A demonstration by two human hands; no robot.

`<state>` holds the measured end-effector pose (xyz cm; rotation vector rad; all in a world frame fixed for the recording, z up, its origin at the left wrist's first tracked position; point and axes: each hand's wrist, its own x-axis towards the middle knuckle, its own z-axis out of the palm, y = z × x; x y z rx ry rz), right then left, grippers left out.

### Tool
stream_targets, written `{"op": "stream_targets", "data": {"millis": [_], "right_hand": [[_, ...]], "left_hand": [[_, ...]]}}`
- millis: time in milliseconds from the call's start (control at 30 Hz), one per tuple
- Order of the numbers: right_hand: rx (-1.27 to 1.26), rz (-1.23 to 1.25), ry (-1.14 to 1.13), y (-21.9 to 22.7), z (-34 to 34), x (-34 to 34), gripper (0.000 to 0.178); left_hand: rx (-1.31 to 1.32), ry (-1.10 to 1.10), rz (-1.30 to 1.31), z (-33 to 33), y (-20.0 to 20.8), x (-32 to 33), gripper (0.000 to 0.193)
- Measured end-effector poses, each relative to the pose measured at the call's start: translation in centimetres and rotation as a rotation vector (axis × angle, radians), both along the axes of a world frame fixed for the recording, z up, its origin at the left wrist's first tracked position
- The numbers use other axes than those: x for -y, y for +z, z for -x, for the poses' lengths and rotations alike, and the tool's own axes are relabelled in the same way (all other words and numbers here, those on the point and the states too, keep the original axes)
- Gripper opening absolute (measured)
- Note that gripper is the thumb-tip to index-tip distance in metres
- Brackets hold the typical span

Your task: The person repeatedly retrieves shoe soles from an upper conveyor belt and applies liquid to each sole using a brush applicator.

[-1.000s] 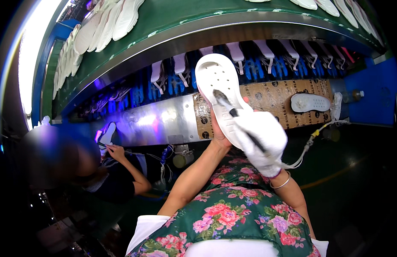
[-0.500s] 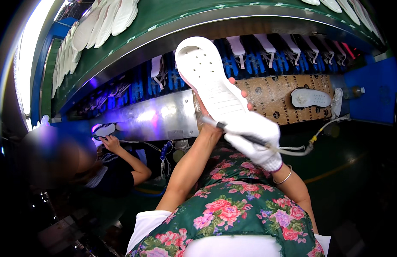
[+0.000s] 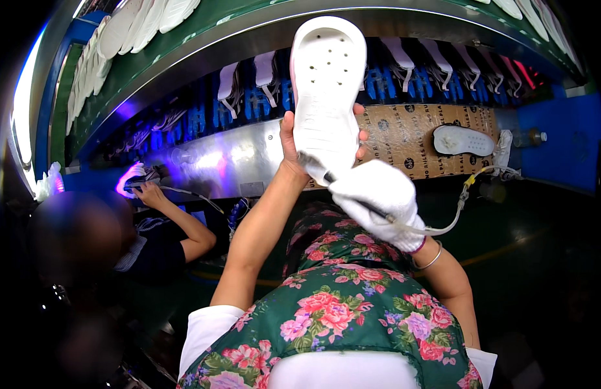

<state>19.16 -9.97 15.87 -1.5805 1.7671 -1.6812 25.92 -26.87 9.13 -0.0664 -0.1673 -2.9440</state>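
Most of my left hand (image 3: 292, 153) is hidden behind the white sole (image 3: 327, 97), and my gloved right hand (image 3: 379, 198) partly covers the sole's lower end. The bristles of my brush (image 3: 365, 204) blur near its lower left edge; I cannot tell whether they touch. My left fingers spread around the sole, thumb along its left edge, fingertips curling at its right. My right fingers close on the brush, their tips obscured by the glove. In view, the sole's upper end overlaps the metal edge (image 3: 235, 40) of the shelf. Rightward, cardboard (image 3: 409, 139) stretches toward a second sole (image 3: 469, 139), well apart from my hands.
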Motion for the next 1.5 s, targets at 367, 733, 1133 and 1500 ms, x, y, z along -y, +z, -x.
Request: {"op": "stream_targets", "data": {"millis": [367,733,1133,1500], "right_hand": [[0.253,-0.046,0.173,-0.6,-0.4,-0.5,0.021],[-0.062,0.038,0.031,-0.8,-1.2,-0.9,0.024],[0.761,-0.214,0.048,0.1,-1.2,-1.2,0.02],[-0.303,0.014,-0.292,1.3,5.6,1.4,0.02]], "left_hand": [[-0.265,-0.326,0.202,1.0,-1.6,2.5,0.1],[-0.089,-0.483,0.339,1.2,-0.5,3.1,0.103],[-0.051,-0.374,-0.047,0.0,-1.3,3.7,0.089],[0.068,-0.14,0.013,-3.0,-2.4,-1.8,0.081]]}}
